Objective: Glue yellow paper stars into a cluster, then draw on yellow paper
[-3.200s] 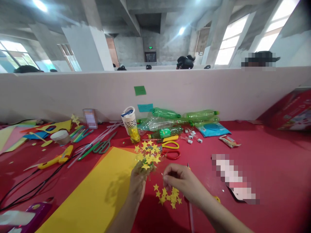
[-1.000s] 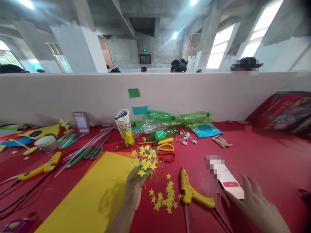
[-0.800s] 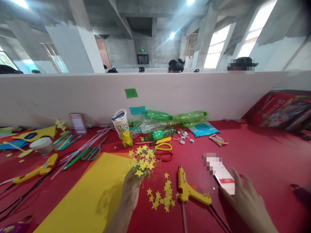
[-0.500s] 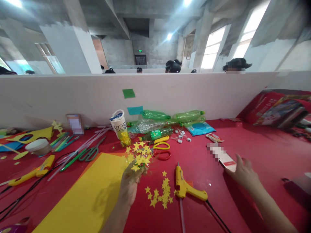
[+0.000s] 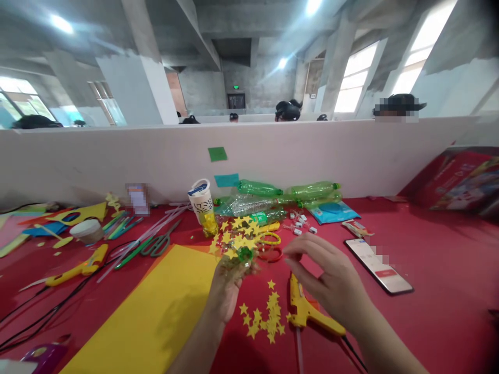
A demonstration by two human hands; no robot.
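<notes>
My left hand (image 5: pixel 230 280) holds a clear plastic piece with a green centre, covered in yellow stars (image 5: pixel 239 236). My right hand (image 5: pixel 327 270) hovers above a yellow glue gun (image 5: pixel 299 301), its fingers curved and apart from the thumb, with nothing between them. Loose yellow stars (image 5: pixel 273 311) lie on the red table (image 5: pixel 440 259) between my left hand and the glue gun. To the right of my right hand a phone (image 5: pixel 382 270) lies face up. Yellow and red scissor handles (image 5: pixel 271 253) show behind the held piece.
Green plastic bottles (image 5: pixel 260 187), a paper cup (image 5: pixel 200 200) and a blue packet (image 5: pixel 335 212) stand or lie along the white partition (image 5: pixel 156 161). Yellow sheets (image 5: pixel 148 306), grey scissors (image 5: pixel 158 244) and a second glue gun (image 5: pixel 78 267) are at left.
My right hand has left the phone and moved left, over the glue gun. The phone lies at a different angle. My left hand still holds the starred piece; the view has shifted slightly left.
</notes>
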